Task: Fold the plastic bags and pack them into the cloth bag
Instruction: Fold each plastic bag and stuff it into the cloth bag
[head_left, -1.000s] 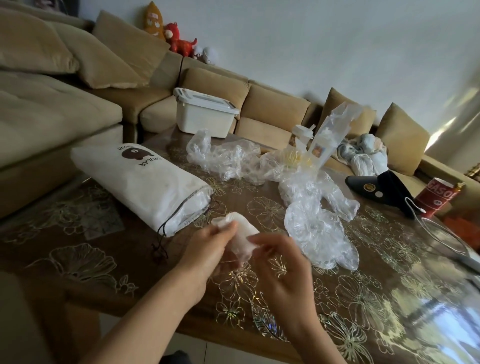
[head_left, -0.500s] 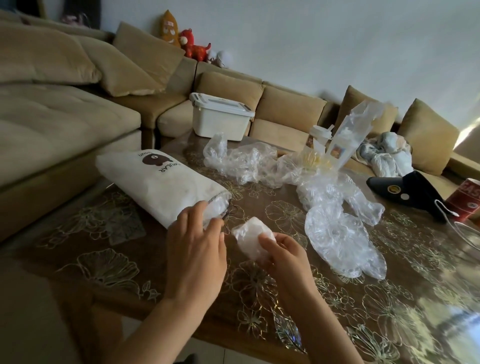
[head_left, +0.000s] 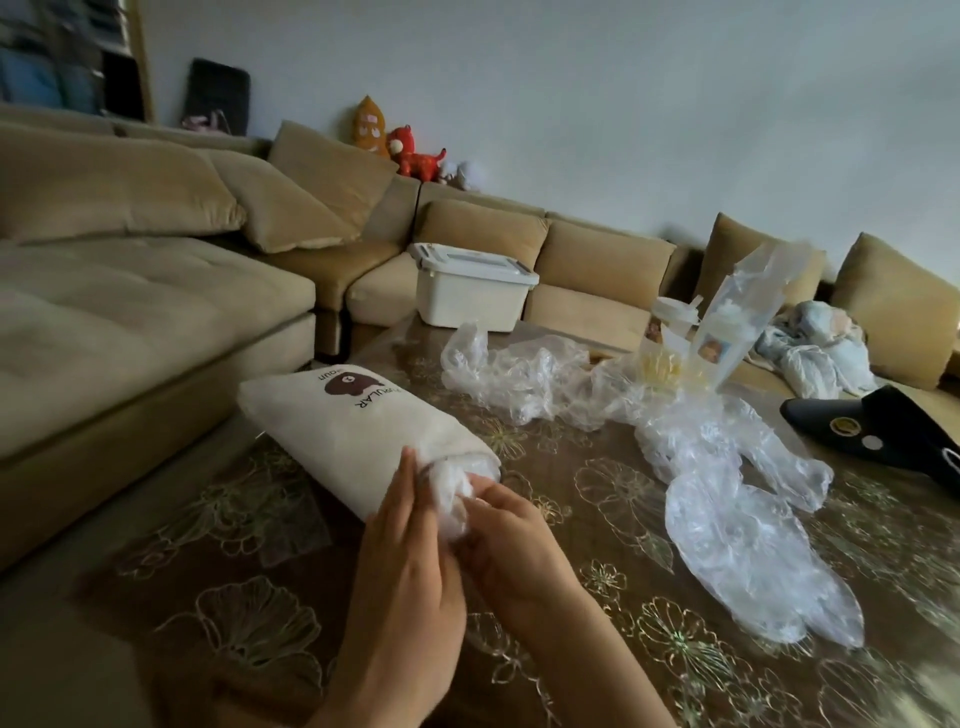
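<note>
Left of left hand (head_left: 405, 566): bare table (head_left: 208, 545), passable as far as the sofa (head_left: 130, 332).
Ahead of both hands: cloth bag (head_left: 358, 426) lies across the path.
Bag mouth: filled by the folded plastic bag (head_left: 449, 499) that the right hand (head_left: 519, 556) grips.
Right of right hand: narrow tabletop strip, then crumpled plastic bags (head_left: 737, 530).
Far right: black cap (head_left: 883, 431) beyond the pile.

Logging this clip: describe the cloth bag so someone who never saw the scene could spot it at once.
On the brown floral table beside the tan sofa, look left. The cloth bag is the cream stuffed roll lying on its side with a brown bear print, opaque unlike the clear crumpled plastic bags beside it.
</note>
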